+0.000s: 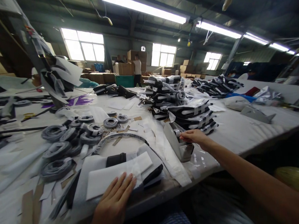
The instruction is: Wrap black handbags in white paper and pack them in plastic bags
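Foam-wrapped bundle (121, 168) lies directly beneath the fingers of the left hand (112, 202), which are extended flat on it, gripping nothing. Watching remotely, I see the right hand (197, 138) with thumb and fingertips bunched at the tape dispenser (172, 141); I cannot tell whether they are closed on tape. Just beyond those fingers stands a black-and-white stack (187, 115). I judge that light left-hand pressure could let the wrapping spring loose or slide, while a hard tug by the right could drag the dispenser across the surface (230, 131)
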Tool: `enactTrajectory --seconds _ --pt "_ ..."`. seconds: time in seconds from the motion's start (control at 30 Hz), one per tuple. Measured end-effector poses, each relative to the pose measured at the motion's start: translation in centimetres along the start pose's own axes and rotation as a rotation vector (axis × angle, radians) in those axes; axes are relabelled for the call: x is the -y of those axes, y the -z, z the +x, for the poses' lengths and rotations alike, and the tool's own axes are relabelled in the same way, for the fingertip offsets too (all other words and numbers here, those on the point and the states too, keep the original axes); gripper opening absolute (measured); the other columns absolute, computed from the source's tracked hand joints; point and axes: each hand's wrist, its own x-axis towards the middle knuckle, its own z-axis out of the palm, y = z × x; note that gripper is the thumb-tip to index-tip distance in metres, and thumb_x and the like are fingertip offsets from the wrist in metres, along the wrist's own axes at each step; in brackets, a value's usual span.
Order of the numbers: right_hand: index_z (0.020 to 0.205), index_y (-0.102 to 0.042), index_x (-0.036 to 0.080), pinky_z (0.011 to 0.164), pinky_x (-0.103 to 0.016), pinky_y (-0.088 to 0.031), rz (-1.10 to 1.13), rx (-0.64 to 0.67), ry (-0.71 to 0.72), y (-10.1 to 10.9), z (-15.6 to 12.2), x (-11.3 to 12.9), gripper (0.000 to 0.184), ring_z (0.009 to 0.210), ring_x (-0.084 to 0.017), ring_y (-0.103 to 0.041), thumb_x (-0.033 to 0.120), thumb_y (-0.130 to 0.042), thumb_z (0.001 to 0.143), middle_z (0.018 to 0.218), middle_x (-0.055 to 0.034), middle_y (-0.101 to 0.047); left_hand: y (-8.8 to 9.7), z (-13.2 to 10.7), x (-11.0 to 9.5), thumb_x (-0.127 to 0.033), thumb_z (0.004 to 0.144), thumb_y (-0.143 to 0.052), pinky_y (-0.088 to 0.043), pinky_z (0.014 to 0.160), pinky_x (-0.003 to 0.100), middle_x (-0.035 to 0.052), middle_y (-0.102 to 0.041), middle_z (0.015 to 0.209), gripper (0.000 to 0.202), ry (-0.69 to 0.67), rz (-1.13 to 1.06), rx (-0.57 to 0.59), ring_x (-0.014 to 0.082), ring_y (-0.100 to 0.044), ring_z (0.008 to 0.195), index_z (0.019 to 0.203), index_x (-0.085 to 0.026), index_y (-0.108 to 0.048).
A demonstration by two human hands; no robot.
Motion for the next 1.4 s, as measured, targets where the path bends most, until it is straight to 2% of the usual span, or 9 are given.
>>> enactTrajectory --seconds 0.23,0.43,0.63,0.73,0.97,1.07,1.13,1.27,1.4 --pt "0.083 -0.078 0.018 0.078 -0.03 -0.058 0.205 -0.17 0.071 1.6 -5.3 0.0 0.034 0.076 -0.019 -0.071 0.046 -0.083 0.064 0.085 -0.0078 -0.077 0.3 0.5 -0.3 -0.003 0.09 -0.036 -0.043 0.113 0.035 0.0009 -0.056 0.143 0.055 0.046 -0.06 -0.032 0.0206 -0.057 0.128 0.139 -0.02 -0.056" --pt "0.087 -0.08 0.019 0.085 -0.036 -0.058 0.254 -0.103 -0.086 1.6 -9.3 -2.0 0.033 0.089 -0.025 -0.072 0.044 -0.08 0.065 0.093 -0.0103 -0.078 0.5 0.5 -0.4 -0.002 0.089 -0.036 -0.035 0.118 0.036 0.0003 -0.055 0.144 0.056 0.052 -0.072 -0.026 0.0207 -0.055 0.13 0.138 -0.019 -0.056" --pt "0.09 -0.08 0.022 0.103 -0.046 -0.048 0.223 -0.116 -0.073 1.1 -10.9 -4.8 0.037 0.118 -0.032 -0.062 0.049 -0.079 0.065 0.111 -0.0105 -0.075 0.5 0.4 -0.4 -0.001 0.088 -0.036 -0.037 0.118 0.038 0.0009 -0.054 0.145 0.058 0.051 -0.067 0.003 0.0211 -0.053 0.131 0.14 -0.02 -0.054" --pt "0.087 -0.08 0.02 0.107 -0.044 -0.044 0.257 -0.132 -0.079 1.1 -11.0 -5.1 0.037 0.118 -0.031 -0.063 0.049 -0.081 0.063 0.106 -0.0107 -0.076 0.6 0.5 -0.4 -0.001 0.088 -0.036 -0.038 0.117 0.038 0.0004 -0.055 0.144 0.058 0.048 -0.05 0.006 0.0207 -0.054 0.131 0.14 -0.02 -0.055" --pt "0.081 -0.08 0.018 0.088 -0.035 -0.057 0.413 -0.224 -0.108 0.9 -11.8 -5.0 0.04 0.083 -0.024 -0.073 0.048 -0.088 0.056 0.081 -0.0087 -0.077 0.8 0.5 -0.4 -0.002 0.09 -0.037 -0.036 0.118 0.038 0.0002 -0.053 0.145 0.055 0.054 -0.074 0.006 0.0204 -0.053 0.131 0.14 -0.019 -0.055" --pt "0.077 -0.079 0.019 0.07 -0.031 -0.06 0.435 -0.246 -0.148 0.2 -12.4 -6.2 0.038 0.068 -0.02 -0.07 0.047 -0.09 0.054 0.076 -0.0063 -0.075 0.8 0.4 -0.5 -0.002 0.09 -0.037 -0.04 0.115 0.037 0.0009 -0.055 0.144 0.056 0.075 -0.086 0.009 0.021 -0.054 0.13 0.14 -0.02 -0.054" --pt "0.078 -0.079 0.019 0.054 -0.027 -0.055 0.421 -0.256 -0.133 -0.5 -12.4 -7.4 0.037 0.053 -0.014 -0.061 0.047 -0.088 0.056 0.076 -0.005 -0.074 0.8 0.4 -0.5 -0.003 0.09 -0.038 -0.042 0.114 0.038 0.001 -0.056 0.143 0.055 0.073 -0.082 0.009 0.0214 -0.055 0.13 0.14 -0.02 -0.055" --pt "0.083 -0.078 0.017 0.037 -0.025 -0.037 0.182 -0.263 0.019 -1.2 -10.9 -9.9 0.043 0.039 -0.007 -0.039 0.057 -0.078 0.066 0.079 -0.0065 -0.074 0.7 0.4 -0.4 -0.002 0.09 -0.037 -0.042 0.114 0.039 0.0009 -0.054 0.144 0.055 0.052 -0.06 0.006 0.0213 -0.055 0.129 0.139 -0.019 -0.055" --pt "0.079 -0.078 0.018 0.042 -0.029 -0.04 -0.1 -0.288 0.101 0.1 -9.1 -10.8 0.039 0.043 -0.014 -0.05 0.055 -0.071 0.072 0.068 -0.0057 -0.072 0.9 0.5 -0.4 -0.001 0.091 -0.037 -0.038 0.116 0.039 0.0001 -0.054 0.144 0.054 0.055 -0.054 -0.007 0.0206 -0.055 0.13 0.138 -0.018 -0.056"
